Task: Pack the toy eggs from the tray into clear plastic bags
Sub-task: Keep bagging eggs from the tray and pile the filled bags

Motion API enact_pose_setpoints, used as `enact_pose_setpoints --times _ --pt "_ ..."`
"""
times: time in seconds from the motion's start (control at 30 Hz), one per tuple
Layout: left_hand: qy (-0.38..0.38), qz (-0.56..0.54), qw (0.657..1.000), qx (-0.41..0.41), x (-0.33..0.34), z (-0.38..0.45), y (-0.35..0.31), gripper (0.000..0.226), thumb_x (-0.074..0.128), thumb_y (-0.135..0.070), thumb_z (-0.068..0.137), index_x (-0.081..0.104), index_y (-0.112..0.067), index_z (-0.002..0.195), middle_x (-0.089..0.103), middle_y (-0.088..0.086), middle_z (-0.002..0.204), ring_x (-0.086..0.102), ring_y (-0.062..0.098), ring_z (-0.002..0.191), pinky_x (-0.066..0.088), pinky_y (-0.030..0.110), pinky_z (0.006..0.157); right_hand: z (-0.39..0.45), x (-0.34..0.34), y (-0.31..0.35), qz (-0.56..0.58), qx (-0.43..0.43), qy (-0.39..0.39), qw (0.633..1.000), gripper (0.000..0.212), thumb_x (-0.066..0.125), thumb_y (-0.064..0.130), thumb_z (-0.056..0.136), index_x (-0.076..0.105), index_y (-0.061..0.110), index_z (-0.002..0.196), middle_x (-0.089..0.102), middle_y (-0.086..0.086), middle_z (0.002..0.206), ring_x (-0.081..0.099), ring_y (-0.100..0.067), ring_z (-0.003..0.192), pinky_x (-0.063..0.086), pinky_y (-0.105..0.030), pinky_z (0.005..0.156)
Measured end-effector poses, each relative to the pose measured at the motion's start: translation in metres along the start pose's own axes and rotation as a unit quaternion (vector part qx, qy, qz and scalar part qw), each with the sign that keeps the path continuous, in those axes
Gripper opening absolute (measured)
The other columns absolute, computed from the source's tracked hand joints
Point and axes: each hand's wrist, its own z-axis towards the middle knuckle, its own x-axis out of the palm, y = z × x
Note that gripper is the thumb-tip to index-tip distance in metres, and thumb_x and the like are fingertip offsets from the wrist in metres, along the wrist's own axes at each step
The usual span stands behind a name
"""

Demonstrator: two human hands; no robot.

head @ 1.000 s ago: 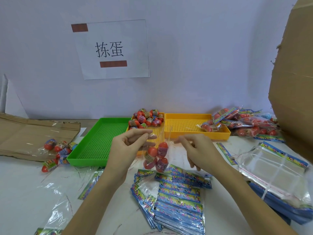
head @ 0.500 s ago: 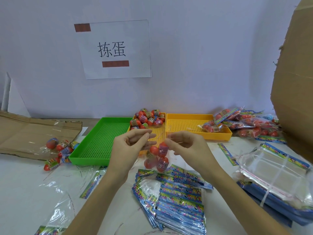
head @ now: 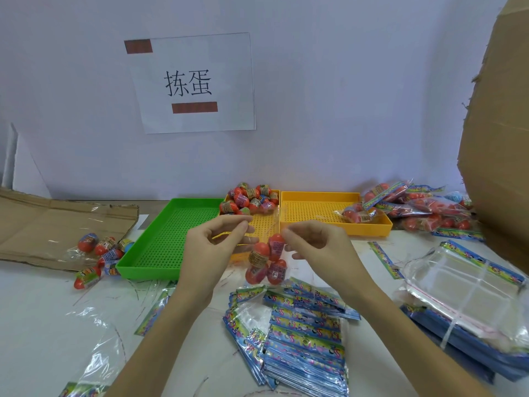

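A clear plastic bag (head: 266, 262) with several red toy eggs inside hangs between my hands above the table. My left hand (head: 210, 247) pinches the bag's top edge on the left, and my right hand (head: 315, 245) pinches it on the right. Behind the bag, a yellow tray (head: 264, 229) holds a heap of loose red toy eggs (head: 250, 197) at its far end. A stack of empty bags with blue printed headers (head: 297, 330) lies on the table under my wrists.
A green tray (head: 160, 239) sits left of the yellow one, a second yellow tray (head: 320, 213) right of it. Packed bags (head: 415, 207) pile at the back right. Several eggs in bags (head: 100, 253) lie left by flat cardboard. A cardboard box (head: 498, 138) stands right, above a pile of clear bags (head: 469, 287).
My right hand has moved left toward my left hand, bringing the two sides of the bag's top close together. The bag of eggs still hangs in the same place.
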Motion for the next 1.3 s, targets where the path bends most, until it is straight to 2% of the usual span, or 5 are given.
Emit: enact_pose_setpoints --times 0.33,0.57,0.8,1.07,1.3 --pt "-0.006 0.016 1.0 0.02 0.001 -0.001 0.0 0.015 0.07 -0.005 0.098 0.082 -0.012 0.103 0.081 0.008 0.092 0.08 0.027 0.083 0.064 0.028 0.074 -0.002 0.003 -0.003 -0.025 -0.023 -0.05 0.998 0.004 0.076 0.019 0.094 0.077 0.018 0.09 0.076 0.001 0.08 0.072 -0.014 0.078 0.061 -0.03 0.075" --pt "-0.018 0.01 1.0 0.007 0.0 0.0 0.001 0.013 0.072 -0.005 0.097 0.082 -0.01 0.104 0.081 0.009 0.091 0.079 0.027 0.081 0.062 0.025 0.073 0.002 -0.008 0.0 0.022 0.029 0.018 0.999 0.012 0.071 0.019 0.098 0.074 0.026 0.107 0.076 0.002 0.085 0.073 -0.014 0.081 0.061 -0.025 0.072" --pt "0.025 -0.004 0.999 -0.019 0.0 0.0 -0.001 0.014 0.074 -0.008 0.095 0.08 -0.009 0.107 0.081 0.01 0.094 0.078 0.023 0.083 0.061 0.023 0.076 0.005 -0.014 -0.003 -0.005 -0.017 0.009 1.0 0.007 0.075 0.019 0.093 0.083 0.019 0.094 0.078 0.004 0.083 0.072 -0.013 0.075 0.058 -0.022 0.067" --pt "0.035 -0.084 0.99 -0.109 -0.008 0.003 0.001 0.027 0.086 -0.013 0.069 0.084 -0.005 0.094 0.079 0.02 0.097 0.077 0.022 0.087 0.061 0.023 0.076 0.008 -0.027 0.003 0.036 0.009 0.048 0.998 0.013 0.075 0.013 0.091 0.084 0.019 0.098 0.078 -0.003 0.084 0.072 -0.013 0.075 0.057 -0.019 0.071" --pt "0.091 -0.047 0.99 -0.093 -0.015 0.006 -0.003 0.024 0.086 -0.012 0.074 0.084 -0.007 0.097 0.079 0.022 0.097 0.079 0.024 0.088 0.061 0.023 0.078 0.01 -0.038 0.001 0.084 0.009 0.09 0.992 0.021 0.074 0.011 0.092 0.083 0.024 0.106 0.08 -0.008 0.098 0.075 -0.02 0.09 0.059 -0.022 0.081"
